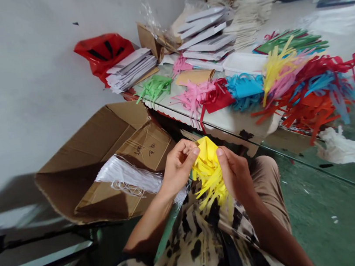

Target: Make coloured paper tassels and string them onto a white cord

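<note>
2 bare hands work low in the centre of the view: the left hand [178, 166] and the right hand [234, 173] both clench 1 piece of yellow fringed paper [210, 174], pinching its folded top while its strips hang towards the person's lap. The hands hide part of the fold, so its exact shape is hard to make out.

Measured from the hands, a white-edged table [222, 120] runs from 11 to 3 o'clock. On it, 1 green bunch of paper strips [154, 87], 1 pink bunch [192, 98], 1 red bunch [215, 97], 1 blue bunch [244, 90] and 1 yellow bunch [276, 64] lie in a row. A tangled red, blue and orange heap [311, 96] sits at 2 to 3 o'clock, cut off by the frame's right edge, and its strips are too mixed to count. 1 more green bunch [293, 44] lies at 1 o'clock, beyond 1 white tray [243, 63].

2 stacks of white card [130, 69] [203, 37] stand at 11 and 12 o'clock, with 1 red plastic bag [103, 55] at 11. 1 opened cardboard carton [102, 161] lies at 9 o'clock, holding 1 white bundle of strings [127, 175]
</note>
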Tool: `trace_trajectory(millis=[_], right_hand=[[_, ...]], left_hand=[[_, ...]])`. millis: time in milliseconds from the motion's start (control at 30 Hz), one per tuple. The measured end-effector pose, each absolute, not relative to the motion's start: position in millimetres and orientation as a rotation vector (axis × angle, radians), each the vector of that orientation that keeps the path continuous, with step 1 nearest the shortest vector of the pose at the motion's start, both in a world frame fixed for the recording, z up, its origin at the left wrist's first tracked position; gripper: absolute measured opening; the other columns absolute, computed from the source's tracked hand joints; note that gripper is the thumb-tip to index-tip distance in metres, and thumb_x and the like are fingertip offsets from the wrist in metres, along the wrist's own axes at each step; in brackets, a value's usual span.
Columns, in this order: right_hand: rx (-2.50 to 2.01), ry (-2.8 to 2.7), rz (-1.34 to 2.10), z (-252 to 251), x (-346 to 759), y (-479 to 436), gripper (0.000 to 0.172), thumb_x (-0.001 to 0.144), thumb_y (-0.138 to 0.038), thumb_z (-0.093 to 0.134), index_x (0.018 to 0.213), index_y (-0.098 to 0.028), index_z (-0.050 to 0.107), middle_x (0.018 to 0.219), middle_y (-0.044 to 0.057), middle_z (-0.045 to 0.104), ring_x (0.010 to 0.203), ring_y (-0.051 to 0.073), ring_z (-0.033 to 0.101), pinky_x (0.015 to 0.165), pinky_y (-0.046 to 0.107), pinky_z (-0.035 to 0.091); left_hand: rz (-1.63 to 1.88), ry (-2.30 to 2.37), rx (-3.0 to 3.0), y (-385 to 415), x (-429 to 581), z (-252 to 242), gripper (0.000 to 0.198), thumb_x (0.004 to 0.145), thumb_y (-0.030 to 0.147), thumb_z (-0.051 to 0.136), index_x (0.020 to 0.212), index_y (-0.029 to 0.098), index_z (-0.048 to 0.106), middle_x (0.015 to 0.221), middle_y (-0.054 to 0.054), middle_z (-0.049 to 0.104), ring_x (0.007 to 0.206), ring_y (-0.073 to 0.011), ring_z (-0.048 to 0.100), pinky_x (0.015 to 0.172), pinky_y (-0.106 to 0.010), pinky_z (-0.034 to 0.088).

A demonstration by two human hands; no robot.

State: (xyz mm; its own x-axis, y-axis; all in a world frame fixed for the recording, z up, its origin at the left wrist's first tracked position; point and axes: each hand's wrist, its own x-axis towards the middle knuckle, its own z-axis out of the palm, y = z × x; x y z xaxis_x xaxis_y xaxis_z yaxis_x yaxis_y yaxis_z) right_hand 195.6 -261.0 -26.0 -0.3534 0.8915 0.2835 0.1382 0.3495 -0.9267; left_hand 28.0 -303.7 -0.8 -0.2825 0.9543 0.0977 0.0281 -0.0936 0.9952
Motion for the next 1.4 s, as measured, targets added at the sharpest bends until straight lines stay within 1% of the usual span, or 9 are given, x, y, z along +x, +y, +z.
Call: trace_trajectory(millis=[100, 233, 400, 600, 800, 1000, 1167, 1300, 1400], right_hand=[[-0.902, -1.721, 1.175, -26.1, 197.2, -255.7, 0.042, 0.111, -0.044, 0.039, 0.075, -0.023, 0.042, 0.069, -0.003, 0.045, 0.064, 0.013, 0.042, 0.061, 0.028, 0.033], [-0.901, -1.716, 1.211, -26.9, 199.0, -248.1, 0.043, 0.110, -0.047, 0.040, 0.074, -0.024, 0.041, 0.068, -0.002, 0.044, 0.064, 0.014, 0.040, 0.059, 0.030, 0.033], [-0.887, -1.864, 1.083, -20.0, 201.4, -236.0, 0.043, 0.110, -0.044, 0.039, 0.072, -0.024, 0.039, 0.066, -0.003, 0.043, 0.062, 0.014, 0.040, 0.060, 0.030, 0.032], [-0.852, -2.095, 0.818, -5.8, 196.8, -225.8, 0.037, 0.110, -0.036, 0.036, 0.074, -0.025, 0.040, 0.068, -0.001, 0.052, 0.064, 0.016, 0.049, 0.066, 0.032, 0.033], [-0.876, -2.103, 0.631, -1.2, 193.7, -218.2, 0.035, 0.109, -0.032, 0.036, 0.076, -0.025, 0.044, 0.069, 0.000, 0.054, 0.069, 0.017, 0.051, 0.069, 0.031, 0.036], [-0.780, -2.137, 0.867, 2.0, 205.9, -190.1, 0.040, 0.107, -0.041, 0.043, 0.072, -0.022, 0.046, 0.063, -0.004, 0.050, 0.059, 0.011, 0.044, 0.059, 0.026, 0.031], [-0.720, -2.239, 0.871, 5.2, 207.0, -178.2, 0.041, 0.108, -0.042, 0.044, 0.073, -0.021, 0.049, 0.064, -0.004, 0.052, 0.060, 0.012, 0.046, 0.059, 0.025, 0.032], [-0.799, -2.279, 0.639, 3.1, 202.6, -181.8, 0.037, 0.109, -0.037, 0.042, 0.078, -0.022, 0.055, 0.070, 0.000, 0.062, 0.067, 0.016, 0.057, 0.066, 0.028, 0.036], [-0.785, -2.323, 0.412, -0.4, 194.2, -190.0, 0.031, 0.107, -0.027, 0.040, 0.085, -0.023, 0.061, 0.071, 0.003, 0.067, 0.069, 0.019, 0.062, 0.081, 0.032, 0.044]], left_hand=[[1.493, 1.390, 1.228, -298.8, 23.5, -1.3, 0.029, 0.096, 0.046, 0.074, 0.094, 0.020, 0.063, 0.079, 0.001, 0.054, 0.068, -0.0120, 0.046, 0.063, -0.024, 0.037], [1.534, 1.352, 1.356, -292.8, 12.3, 3.3, 0.024, 0.096, 0.044, 0.074, 0.100, 0.022, 0.068, 0.090, -0.004, 0.063, 0.078, -0.0163, 0.056, 0.071, -0.027, 0.044], [1.258, 1.370, 1.753, -289.4, -8.0, 24.1, 0.036, 0.103, 0.032, 0.056, 0.077, 0.020, 0.078, 0.091, -0.008, 0.066, 0.080, -0.0186, 0.060, 0.072, -0.030, 0.044], [1.125, 1.569, 2.033, -283.4, -9.3, 33.0, 0.006, 0.085, 0.016, 0.066, 0.084, 0.021, 0.070, 0.089, -0.004, 0.062, 0.082, -0.0191, 0.057, 0.077, -0.031, 0.042], [1.267, 1.627, 1.921, -270.2, -9.4, 23.0, 0.014, 0.082, 0.008, 0.067, 0.083, 0.021, 0.062, 0.089, -0.003, 0.058, 0.079, -0.0175, 0.052, 0.074, -0.028, 0.038], [1.158, 1.301, 1.485, -250.5, -43.5, 42.7, 0.049, 0.069, 0.013, 0.084, 0.116, 0.021, 0.071, 0.094, -0.002, 0.067, 0.074, -0.0165, 0.059, 0.066, -0.025, 0.045], [0.859, 1.238, 1.417, -238.8, -57.5, 51.7, 0.039, 0.069, 0.021, 0.087, 0.106, 0.016, 0.081, 0.095, -0.008, 0.076, 0.081, -0.0228, 0.070, 0.072, -0.031, 0.054], [0.897, 1.345, 1.546, -238.5, -49.8, 43.6, 0.031, 0.071, 0.027, 0.088, 0.100, 0.018, 0.083, 0.097, -0.007, 0.079, 0.084, -0.0226, 0.071, 0.075, -0.029, 0.053], [1.009, 1.518, 1.671, -242.9, -37.8, 34.8, 0.027, 0.072, 0.025, 0.087, 0.099, 0.022, 0.085, 0.093, -0.004, 0.079, 0.080, -0.0218, 0.071, 0.072, -0.027, 0.051]])
